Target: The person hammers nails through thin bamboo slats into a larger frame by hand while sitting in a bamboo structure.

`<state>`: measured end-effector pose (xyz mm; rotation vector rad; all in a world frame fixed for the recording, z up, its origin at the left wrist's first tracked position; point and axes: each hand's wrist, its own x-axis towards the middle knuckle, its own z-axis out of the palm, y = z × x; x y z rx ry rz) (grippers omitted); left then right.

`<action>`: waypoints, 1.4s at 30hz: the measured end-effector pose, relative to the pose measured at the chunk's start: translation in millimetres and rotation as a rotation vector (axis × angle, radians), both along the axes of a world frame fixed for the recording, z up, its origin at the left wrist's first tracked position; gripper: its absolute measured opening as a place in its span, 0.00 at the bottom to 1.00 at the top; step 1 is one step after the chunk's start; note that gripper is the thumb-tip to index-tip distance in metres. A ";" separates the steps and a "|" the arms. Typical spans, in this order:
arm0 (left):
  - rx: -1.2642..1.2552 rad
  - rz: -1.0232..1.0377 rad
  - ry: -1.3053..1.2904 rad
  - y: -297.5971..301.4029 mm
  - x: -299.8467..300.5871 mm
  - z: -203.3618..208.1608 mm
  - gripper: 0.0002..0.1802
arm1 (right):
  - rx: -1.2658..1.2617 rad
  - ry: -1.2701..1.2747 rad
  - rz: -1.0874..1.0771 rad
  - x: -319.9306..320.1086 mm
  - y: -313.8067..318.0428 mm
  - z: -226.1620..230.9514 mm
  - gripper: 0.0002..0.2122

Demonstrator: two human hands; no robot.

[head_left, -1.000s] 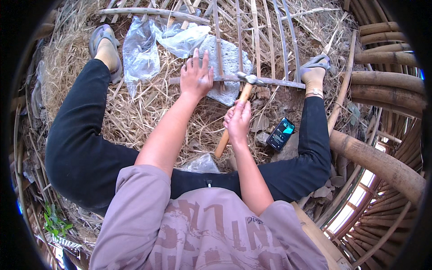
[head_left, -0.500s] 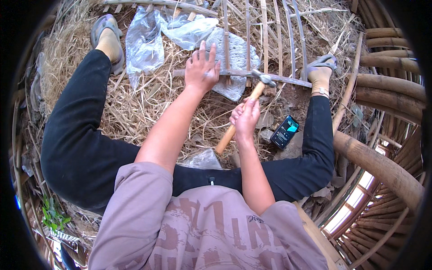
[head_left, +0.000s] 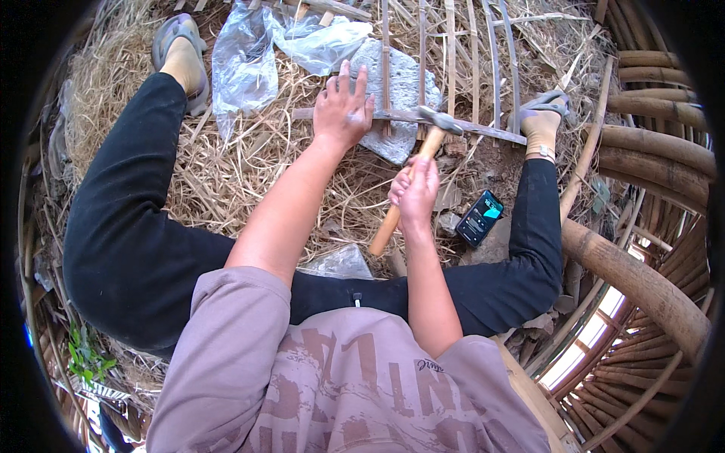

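step in hand, as judged: hammer work at the joint between the wooden crossbar (head_left: 483,130) and the slats (head_left: 451,60), with the stone block (head_left: 389,148) serving as anvil. crossbar runs sideways over the stone, its right end near the right foot (head_left: 541,127); can't tell if they touch. slats stand off it toward the far side, two of them over the stone.

right hand (head_left: 415,192): fingers wrapped round the hammer (head_left: 431,143), clamped mid-handle, butt sticking out below the fist. head sits over the crossbar, just right of the stone in this view; contact or small gap, can't tell.

left hand (head_left: 343,113): back up, fingers stretched out and slightly apart, lying across the crossbar at the stone's left edge. underside hidden, so can't tell if the thumb clamps the wood or the palm only steadies it.

next move calls for a steady left hand, hammer face square to the joint, and the struck spot backed by stone. risk: a blow right of the stone could flex or split the wood.

nearby: plastic bag (head_left: 245,79) on straw (head_left: 249,158), phone (head_left: 480,219) right of the hammer.
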<state>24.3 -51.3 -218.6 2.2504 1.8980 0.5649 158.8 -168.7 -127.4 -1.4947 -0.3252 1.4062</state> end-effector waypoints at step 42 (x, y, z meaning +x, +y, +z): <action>-0.015 0.013 -0.040 0.7 -0.6 -4.6 0.34 | 0.084 -1.045 0.352 -27.4 -13.2 2.3 0.09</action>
